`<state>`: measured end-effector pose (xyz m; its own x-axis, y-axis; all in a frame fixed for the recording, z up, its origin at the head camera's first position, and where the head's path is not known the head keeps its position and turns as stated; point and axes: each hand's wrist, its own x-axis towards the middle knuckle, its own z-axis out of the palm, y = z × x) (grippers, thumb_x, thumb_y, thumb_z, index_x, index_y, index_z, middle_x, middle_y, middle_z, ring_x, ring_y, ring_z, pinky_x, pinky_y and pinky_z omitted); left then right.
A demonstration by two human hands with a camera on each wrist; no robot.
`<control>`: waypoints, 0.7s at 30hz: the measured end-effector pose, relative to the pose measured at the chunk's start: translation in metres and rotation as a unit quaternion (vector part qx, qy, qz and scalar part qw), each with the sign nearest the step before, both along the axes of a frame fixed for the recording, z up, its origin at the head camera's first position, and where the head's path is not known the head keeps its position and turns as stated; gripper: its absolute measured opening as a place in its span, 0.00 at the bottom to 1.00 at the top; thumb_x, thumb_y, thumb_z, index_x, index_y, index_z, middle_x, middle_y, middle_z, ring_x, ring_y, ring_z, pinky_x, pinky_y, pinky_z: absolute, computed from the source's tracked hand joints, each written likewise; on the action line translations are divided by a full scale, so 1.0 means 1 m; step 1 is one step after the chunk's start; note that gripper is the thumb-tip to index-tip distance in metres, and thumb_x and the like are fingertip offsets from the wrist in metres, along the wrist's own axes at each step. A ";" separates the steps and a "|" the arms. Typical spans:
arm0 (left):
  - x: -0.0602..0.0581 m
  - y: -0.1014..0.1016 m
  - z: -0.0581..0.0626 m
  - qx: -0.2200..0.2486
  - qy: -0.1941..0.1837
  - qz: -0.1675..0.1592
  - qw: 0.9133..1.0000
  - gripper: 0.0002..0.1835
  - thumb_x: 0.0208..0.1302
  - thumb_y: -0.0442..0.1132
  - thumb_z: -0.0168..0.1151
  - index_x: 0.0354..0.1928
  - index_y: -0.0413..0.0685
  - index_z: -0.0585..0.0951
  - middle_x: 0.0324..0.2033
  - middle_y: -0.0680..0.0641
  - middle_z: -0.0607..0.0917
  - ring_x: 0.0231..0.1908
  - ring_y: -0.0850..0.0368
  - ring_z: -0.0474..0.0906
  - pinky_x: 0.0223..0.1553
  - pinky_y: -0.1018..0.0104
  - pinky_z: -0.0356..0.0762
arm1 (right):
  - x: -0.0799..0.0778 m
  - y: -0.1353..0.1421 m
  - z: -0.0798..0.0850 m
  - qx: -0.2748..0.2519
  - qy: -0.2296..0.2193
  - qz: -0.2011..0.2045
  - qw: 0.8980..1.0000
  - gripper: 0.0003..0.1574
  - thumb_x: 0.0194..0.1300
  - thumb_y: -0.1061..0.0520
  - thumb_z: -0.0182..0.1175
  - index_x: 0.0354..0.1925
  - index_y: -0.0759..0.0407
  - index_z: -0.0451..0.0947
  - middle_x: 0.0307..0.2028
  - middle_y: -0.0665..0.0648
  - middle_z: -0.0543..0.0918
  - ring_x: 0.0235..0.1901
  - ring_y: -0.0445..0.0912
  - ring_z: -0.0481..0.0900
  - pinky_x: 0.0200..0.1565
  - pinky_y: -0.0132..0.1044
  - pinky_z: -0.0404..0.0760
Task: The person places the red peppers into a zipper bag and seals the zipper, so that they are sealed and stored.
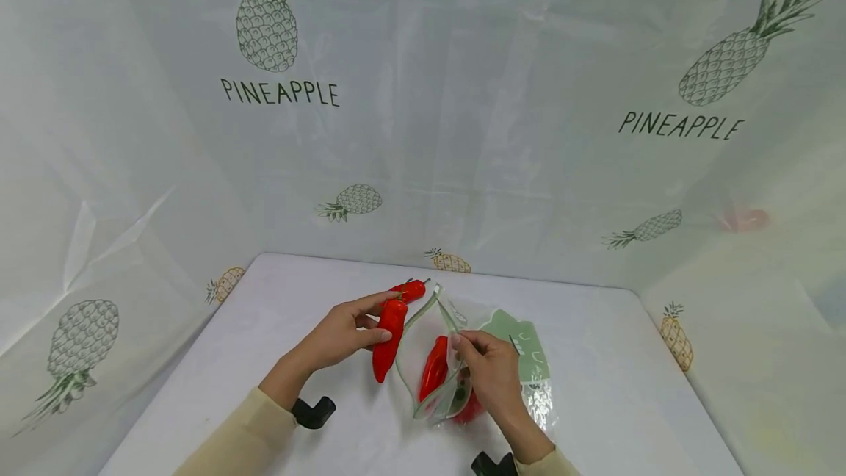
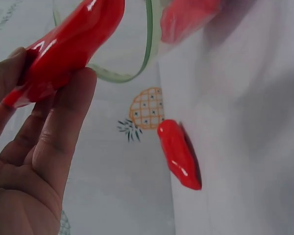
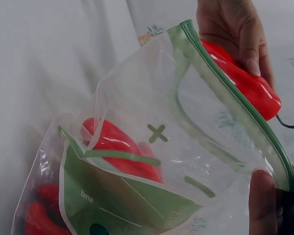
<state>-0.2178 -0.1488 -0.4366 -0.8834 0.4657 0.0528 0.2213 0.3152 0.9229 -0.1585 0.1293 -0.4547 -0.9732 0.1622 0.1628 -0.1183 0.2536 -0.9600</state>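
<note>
My left hand (image 1: 340, 336) grips a long glossy red pepper (image 1: 390, 340) between thumb and fingers, just left of a bag's mouth. The bag is a clear zip bag (image 3: 117, 200) with green edging and green print, its mouth spread wide. At the rim, my right hand (image 1: 492, 373) pinches the green edge between thumb and fingers. Inside the bag lie several red peppers; one pepper (image 1: 434, 367) shows near the mouth. Another red pepper (image 2: 179, 154) lies loose on the table beyond the left hand.
A white table (image 1: 608, 388) carries everything. Behind it hangs a pale translucent curtain (image 1: 463, 131) printed with pineapples, which also encloses the sides. A blurred red shape (image 1: 747, 220) shows through the curtain at right. Black wrist mounts (image 1: 313, 413) sit on both wrists.
</note>
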 end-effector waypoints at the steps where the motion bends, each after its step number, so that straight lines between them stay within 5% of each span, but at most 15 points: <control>1: 0.001 0.002 0.000 0.001 -0.006 -0.007 1.000 0.35 0.69 0.40 0.72 0.76 0.59 0.74 0.57 0.40 0.83 0.47 0.50 0.86 0.42 0.58 0.91 | 0.000 0.000 0.000 -0.002 0.001 0.001 1.000 0.06 0.68 0.58 0.72 0.41 0.60 0.92 0.29 0.60 0.87 0.20 0.50 0.83 0.26 0.45 0.89; 8: 0.006 0.010 0.003 -0.024 -0.033 -0.038 0.998 0.34 0.68 0.40 0.73 0.75 0.58 0.75 0.53 0.42 0.84 0.43 0.51 0.86 0.39 0.57 0.92 | -0.001 -0.001 0.000 -0.002 0.004 0.000 1.000 0.06 0.68 0.58 0.72 0.41 0.60 0.92 0.29 0.60 0.87 0.21 0.54 0.83 0.27 0.45 0.89; 21: 0.012 0.019 0.003 -0.063 -0.071 -0.088 0.992 0.32 0.66 0.39 0.74 0.72 0.58 0.78 0.49 0.45 0.85 0.39 0.53 0.88 0.36 0.57 0.91 | -0.001 -0.006 0.000 -0.008 0.007 0.005 1.000 0.05 0.68 0.59 0.72 0.40 0.59 0.92 0.28 0.60 0.87 0.22 0.44 0.82 0.25 0.39 0.88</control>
